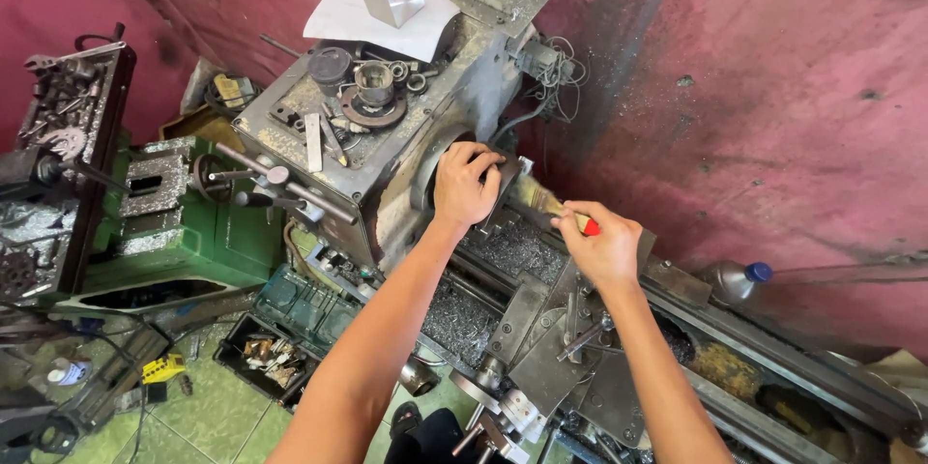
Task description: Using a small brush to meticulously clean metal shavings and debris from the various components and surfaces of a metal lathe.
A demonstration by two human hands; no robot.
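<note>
I look down on an old grey metal lathe (406,145). My left hand (464,186) lies over the lathe's chuck (510,179), fingers curled on its rim. My right hand (601,247) grips a paint brush with a red handle (591,227); its pale bristles (534,196) point at the chuck. Metal shavings (517,249) cover the bed under both hands. The carriage with its levers (565,338) sits just below my right wrist.
Tools, rings and a white paper (362,14) lie on the headstock top. A green machine (184,222) and a tray of parts (68,106) stand left. A plastic bottle with a blue cap (737,278) rests by the magenta wall. Bins (275,353) sit on the tiled floor.
</note>
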